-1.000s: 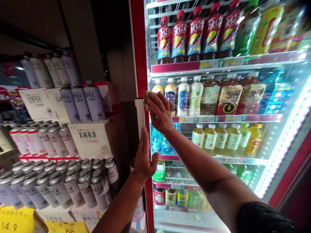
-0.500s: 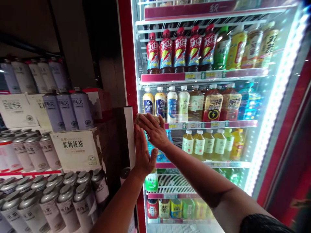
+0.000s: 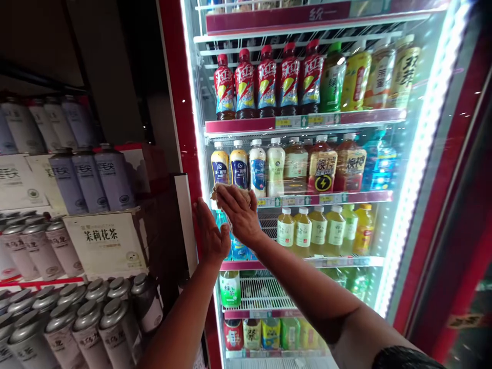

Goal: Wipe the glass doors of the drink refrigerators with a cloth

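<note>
Clock directions are taken with the cloth (image 3: pixel 214 191) as the centre of the dial. At eight o'clock stand rows of silver-topped cans (image 3: pixel 61 333); the left forearm passes just beside them in this view, so a wide swing of that elbow might knock one over, if they are as near as they look. Toward eleven o'clock runs the red frame (image 3: pixel 175 92) of the fridge, close to the left fingertips; a slide off its edge could cost that hand its support. The two hands almost meet, so a careless leftward or downward push could run one into the other. The cloth itself might slip loose, since the right fingers lie over it more than they wrap round it.

The left hand (image 3: pixel 213 233) sits at seven o'clock, its forearm rising from the bottom. Its fingers are straight and together, pointing toward eleven, with the thumb spread apart toward one; it grasps nothing. Whether its palm presses firmly cannot be told. The right hand (image 3: pixel 242 218) shows its back, fingers reaching toward ten or eleven and holding the bunched cloth in front of the dark-blue-labelled bottles (image 3: pixel 239 171). Its forearm slants in from between four and five, ending in a black sleeve (image 3: pixel 403 357).
</note>
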Motion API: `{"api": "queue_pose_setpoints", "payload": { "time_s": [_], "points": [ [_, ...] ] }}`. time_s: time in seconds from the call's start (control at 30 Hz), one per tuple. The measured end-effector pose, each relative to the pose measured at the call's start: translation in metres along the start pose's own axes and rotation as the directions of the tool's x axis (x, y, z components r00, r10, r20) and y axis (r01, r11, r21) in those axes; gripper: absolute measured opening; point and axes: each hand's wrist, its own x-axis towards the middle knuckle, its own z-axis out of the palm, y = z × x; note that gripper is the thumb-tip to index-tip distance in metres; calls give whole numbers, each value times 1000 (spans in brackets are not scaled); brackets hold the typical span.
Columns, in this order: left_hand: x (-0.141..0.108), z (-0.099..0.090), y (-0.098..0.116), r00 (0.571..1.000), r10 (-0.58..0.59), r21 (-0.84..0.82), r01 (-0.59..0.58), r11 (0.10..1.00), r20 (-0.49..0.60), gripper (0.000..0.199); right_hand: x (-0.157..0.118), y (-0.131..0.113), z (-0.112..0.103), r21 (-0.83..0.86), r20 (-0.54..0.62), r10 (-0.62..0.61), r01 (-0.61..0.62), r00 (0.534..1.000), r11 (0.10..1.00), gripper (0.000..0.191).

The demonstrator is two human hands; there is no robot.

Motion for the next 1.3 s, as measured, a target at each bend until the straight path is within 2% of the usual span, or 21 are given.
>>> {"api": "queue_pose_setpoints", "payload": {
  "time_s": [0.1,0.17,0.27,0.37,0.47,0.57,0.7,0.8,0.9,1.0,1.17,1.3],
  "points": [
    [-2,7,-4,1000,-7,87,6,996,7,82,-14,7,-6,17,57,-104,103,993,995,50],
    [-3,9,-6,999,-4,157,-2,988,37,80,-24,18,-12,16,68,-118,117,991,993,52],
    [-3,11,-5,998,5,239,-21,971,66,77,-27,33,-18,-12,31,-4,4,1000,1000,55],
    [-3,13,-3,998,41,281,-53,958,50,75,-23,37,-19,-24,-11,88,-88,996,996,52],
    [-3,14,-3,998,50,298,-61,953,46,73,-30,38,-22,13,39,47,-48,998,999,54],
    [-4,15,-3,999,11,300,-26,954,52,74,-47,51,-30,52,84,0,-5,996,999,59],
    [-6,16,-4,997,-33,293,13,956,64,76,-60,74,-37,39,1,88,-88,996,995,59],
    [-7,18,-4,995,-72,307,49,950,64,75,-58,77,-36,56,-46,136,-133,990,989,60],
    [-5,18,-2,994,-90,321,67,945,57,73,-64,74,-36,74,-26,98,-96,995,993,64],
    [-4,18,0,995,-81,353,58,934,51,70,-76,84,-42,74,18,52,-54,998,996,67],
    [-5,17,1,994,-98,379,69,923,56,67,-80,113,-51,54,-100,178,-173,979,983,74],
    [-6,17,0,997,-64,423,38,905,47,68,-81,119,-55,70,-68,192,-187,979,980,75]
  ]
}}
